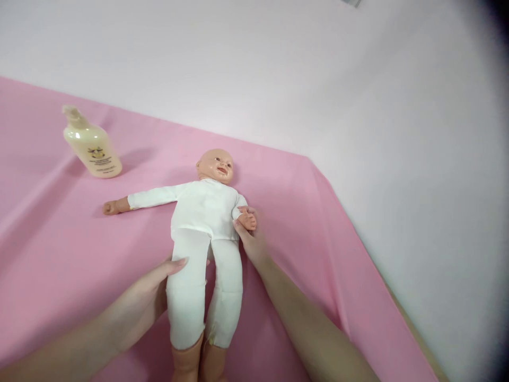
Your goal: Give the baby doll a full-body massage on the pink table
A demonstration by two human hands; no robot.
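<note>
A baby doll [207, 209] with a white cloth body lies face up, its head away from me and its legs toward me. My left hand [161, 278] is wrapped round the doll's leg on the left, thumb on top and the other fingers mostly hidden beneath. At the doll's other side, my right hand [251, 236] grips its bent arm near the small plastic hand. The doll's other arm stretches out to the left. Its feet run out of view at the bottom edge.
A cream pump bottle [95, 148] with a printed label stands at the left, beyond the doll's outstretched arm. Pink cloth [294, 212] covers the table, with its edge running along the back and right. Behind it is a pale wall or floor; I cannot tell which.
</note>
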